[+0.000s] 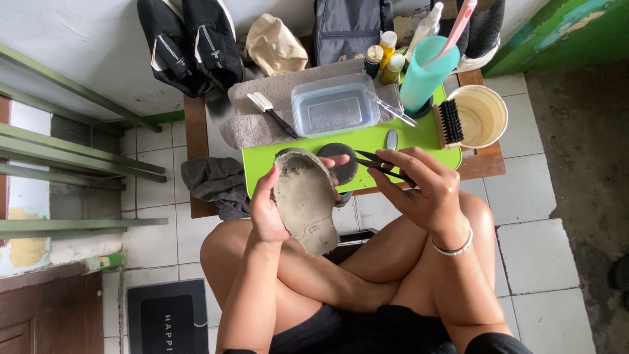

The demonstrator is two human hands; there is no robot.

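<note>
My left hand (267, 211) grips a dirty grey shoe insole (305, 200), held up over my crossed legs with its soiled face toward me. My right hand (419, 187) holds a thin black tool (380, 164), like tweezers or a pick, whose tip points left toward the insole's top edge. A second dark insole (341, 160) lies on the green mat (275, 160) just behind the one I hold.
The low wooden table (196, 131) carries a grey towel (262, 88), a clear water tub (334, 105), a small brush (272, 113), a teal cup (426, 72), small bottles (386, 56), a bucket (481, 115) with a black scrub brush (449, 122). Black shoes (190, 39) stand behind; a dark cloth (213, 180) hangs at left.
</note>
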